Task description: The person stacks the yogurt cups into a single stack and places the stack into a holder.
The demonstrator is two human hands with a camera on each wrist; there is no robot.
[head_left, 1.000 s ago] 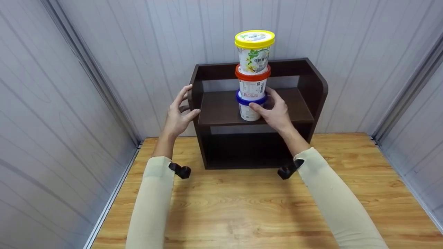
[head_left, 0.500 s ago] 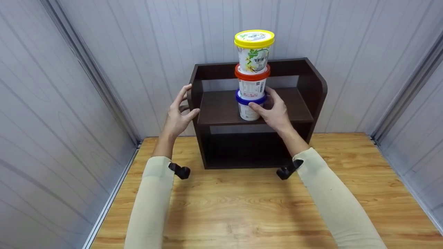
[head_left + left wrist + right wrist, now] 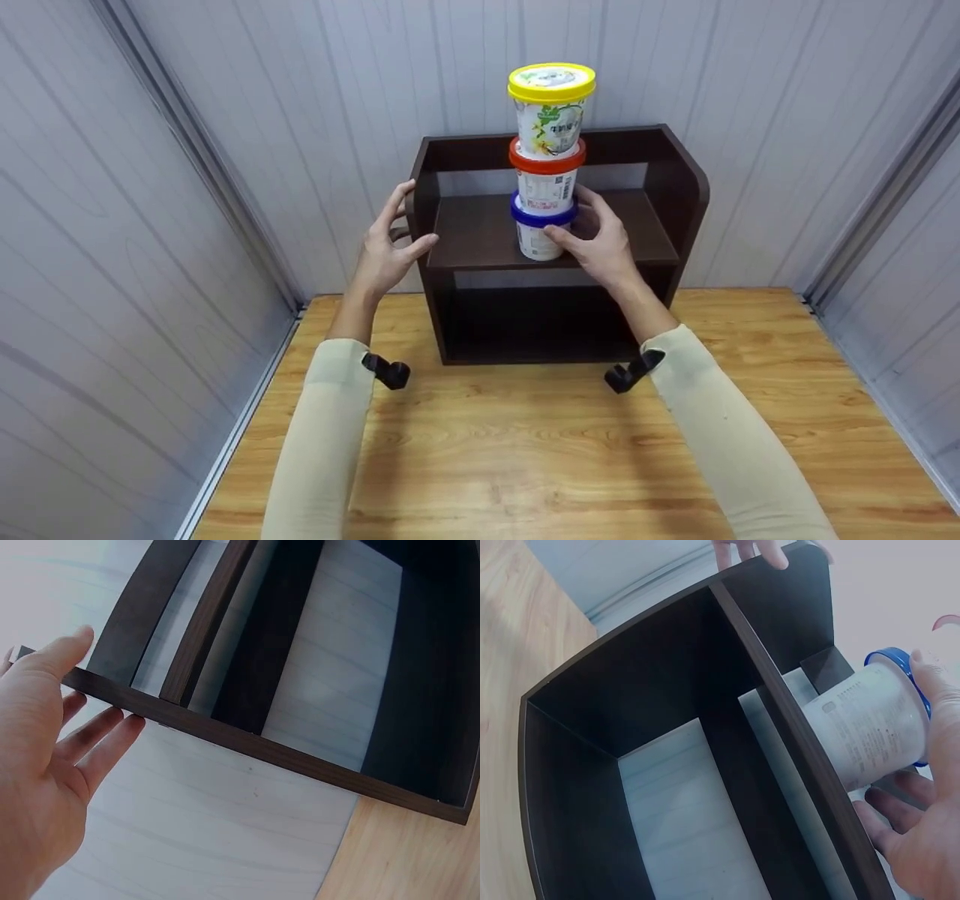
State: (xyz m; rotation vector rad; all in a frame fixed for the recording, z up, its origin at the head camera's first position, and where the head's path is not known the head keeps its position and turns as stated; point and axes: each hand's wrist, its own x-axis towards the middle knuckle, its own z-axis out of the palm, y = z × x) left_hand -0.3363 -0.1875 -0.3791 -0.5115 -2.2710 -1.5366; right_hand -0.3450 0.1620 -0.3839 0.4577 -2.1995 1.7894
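Three lidded paper tubs stand stacked on the upper board of a dark brown shelf unit. The top tub has a yellow lid, the middle tub a red lid, the bottom tub a blue lid. My right hand is curved round the bottom tub from the right, thumb at its blue lid; some fingers are hidden behind it in the head view. With thumb and fingers on either side of the left side panel, my left hand grips its edge.
The shelf unit stands at the back of a wood-patterned surface. Its lower compartment lies below the tubs. Pale ribbed walls rise behind and at both sides, and the right side panel flanks my right hand.
My right hand has shifted slightly to the right, its thumb sliding a little along the bottom tub. The stack and my left hand look almost the same.
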